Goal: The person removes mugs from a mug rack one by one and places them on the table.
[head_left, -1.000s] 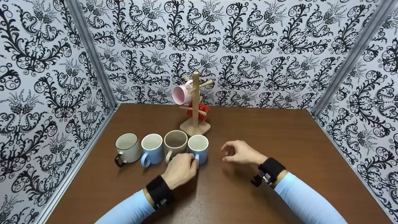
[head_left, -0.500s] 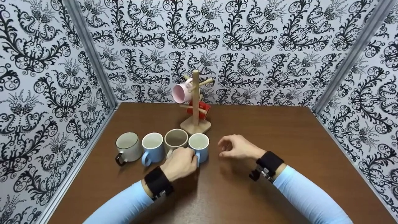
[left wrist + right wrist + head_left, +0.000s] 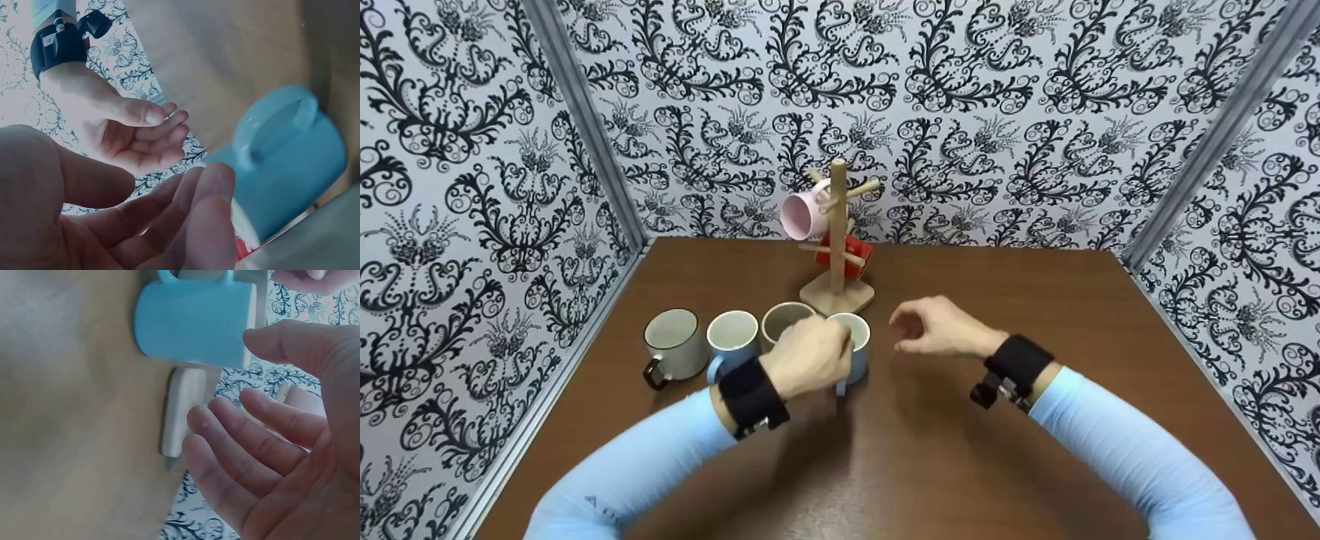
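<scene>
Four mugs would be counted as several: they stand in a row on the brown table. At the row's right end is a light blue mug (image 3: 861,360) with a white inside, its handle toward me. My left hand (image 3: 810,356) hovers over it and the beige mug (image 3: 777,318), hiding part of both. In the left wrist view, the left thumb and fingers are apart and hold nothing, with fingertips beside the blue mug (image 3: 298,174). My right hand (image 3: 949,330) is just right of that mug, fingers loosely bent around nothing. In the right wrist view its thumb overlaps the mug's rim.
Behind the row stands a wooden mug tree (image 3: 838,255). A pink mug (image 3: 804,216) hangs on its upper left peg and a red mug (image 3: 861,259) lower down. Left in the row are another blue mug (image 3: 733,341) and a white mug (image 3: 675,349) with a black handle.
My left hand has risen from beside the right blue mug's handle up toward its rim, away from the handle. My right hand stays nearly in place. The mugs keep their places.
</scene>
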### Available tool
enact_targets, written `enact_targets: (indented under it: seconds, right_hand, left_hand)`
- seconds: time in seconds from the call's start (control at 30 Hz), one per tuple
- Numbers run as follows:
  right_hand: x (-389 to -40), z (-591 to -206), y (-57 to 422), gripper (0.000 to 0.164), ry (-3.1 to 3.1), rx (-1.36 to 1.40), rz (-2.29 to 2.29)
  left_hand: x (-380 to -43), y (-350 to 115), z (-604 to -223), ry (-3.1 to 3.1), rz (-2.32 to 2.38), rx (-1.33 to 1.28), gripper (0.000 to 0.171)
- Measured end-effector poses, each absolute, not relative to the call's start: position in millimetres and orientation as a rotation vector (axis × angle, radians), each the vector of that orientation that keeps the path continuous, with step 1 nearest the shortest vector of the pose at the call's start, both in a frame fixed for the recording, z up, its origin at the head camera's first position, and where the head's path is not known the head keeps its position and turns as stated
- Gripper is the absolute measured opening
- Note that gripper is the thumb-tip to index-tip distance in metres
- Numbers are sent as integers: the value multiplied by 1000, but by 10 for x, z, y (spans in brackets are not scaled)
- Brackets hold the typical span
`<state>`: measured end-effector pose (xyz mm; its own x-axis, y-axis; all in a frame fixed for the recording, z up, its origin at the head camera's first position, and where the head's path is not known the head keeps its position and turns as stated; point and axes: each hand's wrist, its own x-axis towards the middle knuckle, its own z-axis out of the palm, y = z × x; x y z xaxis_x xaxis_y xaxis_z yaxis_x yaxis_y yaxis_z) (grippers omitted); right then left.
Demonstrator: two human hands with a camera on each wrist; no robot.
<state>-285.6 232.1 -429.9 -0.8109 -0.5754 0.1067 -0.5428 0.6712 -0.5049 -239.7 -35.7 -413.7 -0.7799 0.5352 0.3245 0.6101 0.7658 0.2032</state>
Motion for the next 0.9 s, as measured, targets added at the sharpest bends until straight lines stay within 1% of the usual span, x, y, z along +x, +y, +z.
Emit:
enact_targets:
  seconds: [0.03, 0.1, 0.2, 0.33, 0.47, 0.57, 0.67, 0.77, 0.9]
  right_hand:
    - [-2881, -4246, 2316, 32, 2829, -945, -801]
    - [-2928, -4128, 2306, 34, 2843, -953, -766]
    - [-3004, -3876, 2281, 36, 2878, -933, -732]
    - [-3121, -3507, 2244, 34, 2950, -923, -722]
    - [-3266, -3217, 2206, 30, 3030, -911, -765]
    - [-3388, -3059, 2158, 27, 3104, -835, -854]
    - [-3547, -2980, 2078, 27, 3182, -737, -996]
    - [-3741, -2986, 1968, 32, 3236, -642, -1125]
    - [-3975, -3074, 1823, 41, 3313, -571, -1066]
  left_hand:
    - [-2431, -349, -4080, -2706, -430, -903, 17]
    - [-2513, -342, -3956, -2699, -435, -915, 17]
    - [-2702, -339, -3717, -2714, -440, -857, 19]
    - [-2982, -352, -3358, -2740, -465, -729, 24]
    - [-3173, -344, -3026, -2724, -520, -629, 24]
    - [-3285, -294, -2828, -2732, -517, -520, 23]
    - [-3438, -212, -2729, -2788, -444, -385, 21]
    - [-3627, -126, -2736, -2848, -339, -262, 22]
    - [-3803, -22, -2845, -2925, -229, -209, 25]
